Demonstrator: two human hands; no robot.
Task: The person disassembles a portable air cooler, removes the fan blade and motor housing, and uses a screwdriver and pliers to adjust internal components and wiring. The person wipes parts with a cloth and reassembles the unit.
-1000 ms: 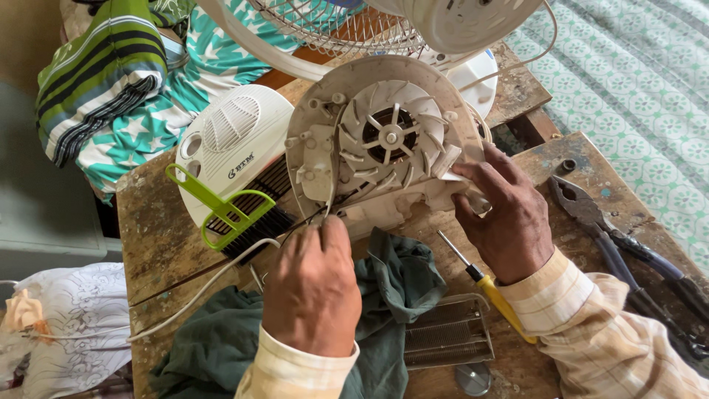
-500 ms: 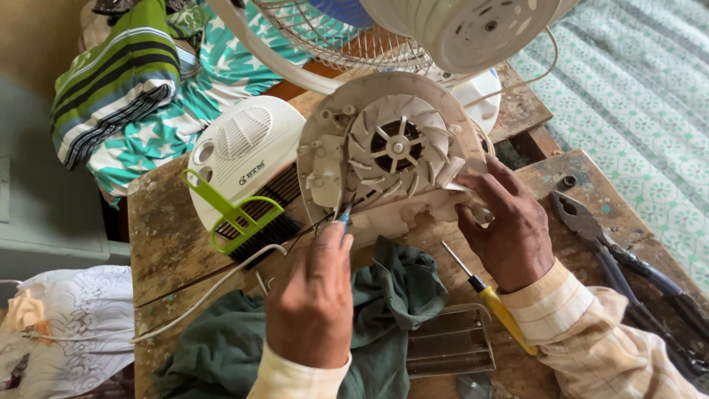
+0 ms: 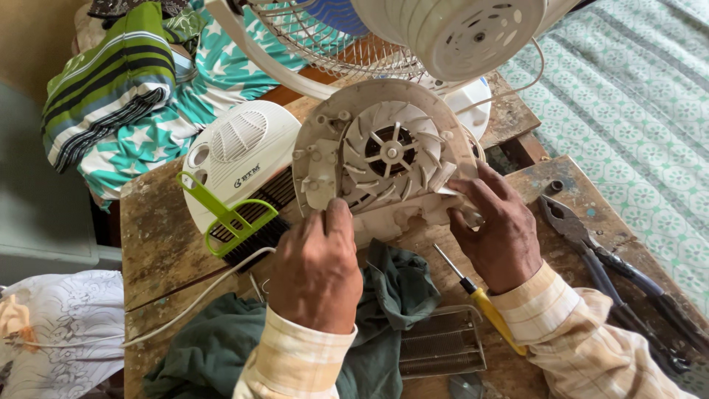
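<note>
Left of the round off-white plastic fan housing with its spoked impeller [image 3: 388, 159]: a striped green cloth [image 3: 107, 81], a white heater shell with a lime-green plastic clip [image 3: 236, 170], a white cord [image 3: 199, 295] trailing over the worn wooden counter [image 3: 159, 236]. Below the housing's left edge, left hand [image 3: 317, 270] now closed, thumb pressed up against the rim, no longer lower with a thin tool tip showing as half a second ago; whether anything is pinched inside, impossible to tell. Housing itself tilted more upright and nearer than before, propped on the counter, so apparently being steadied for work at its lower edge. Under the housing, a crumpled dark green rag [image 3: 391, 295] and a small metal grille [image 3: 442, 343]. At the housing's lower right, right hand [image 3: 498, 229] with fingertips pinching the broken white rim. Right of that, a yellow-handled screwdriver [image 3: 480, 299], dark pliers [image 3: 605, 266], then a bed with a pale green patterned sheet [image 3: 642, 111]. Above, a white wire-caged fan [image 3: 413, 29].
</note>
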